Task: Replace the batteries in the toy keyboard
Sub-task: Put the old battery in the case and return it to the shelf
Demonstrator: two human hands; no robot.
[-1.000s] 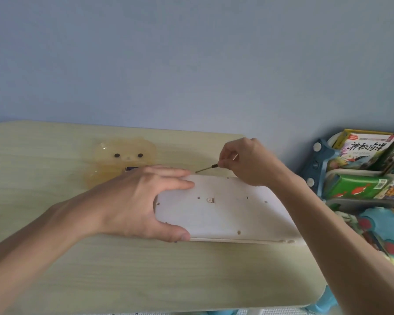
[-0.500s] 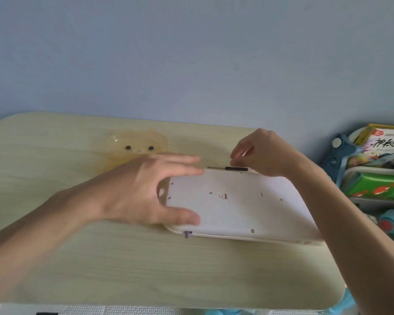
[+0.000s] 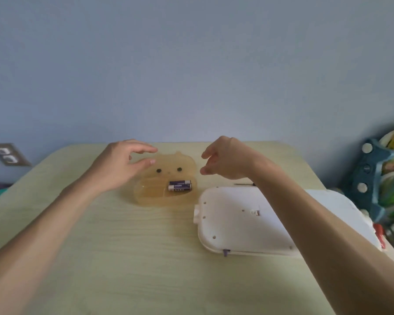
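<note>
left hand (image 3: 121, 165): raised over the far left edge of the amber tray, fingers spread and gently curled, thumb apart from them; it grasps nothing.
right hand (image 3: 229, 159): raised just right of the tray, fingers loosely curled toward the palm with a gap to the thumb; nothing in it that can be made out.
hidden by the right forearm: the middle and right of the toy keyboard's back, including most of the area around the small latch; whether a battery cover is on or off cannot be told.
toy keyboard (image 3: 234, 223): white, lying face down on the table's right side, apart from both hands; its far right end runs blurred toward the table edge.
screwdriver (image 3: 245, 184): only a thin dark sliver shows on the table behind the keyboard, the rest covered by the right wrist.
tray (image 3: 146, 196): translucent amber, animal-shaped with two dark eye dots, left of the keyboard.
batteries (image 3: 179, 185): two dark cells side by side in the tray's right compartment; label print too small to read.
table (image 3: 123, 258): pale wood grain; near corners cut off.
shelf of toys (image 3: 382, 178): at the right border, blurred and cropped.
</note>
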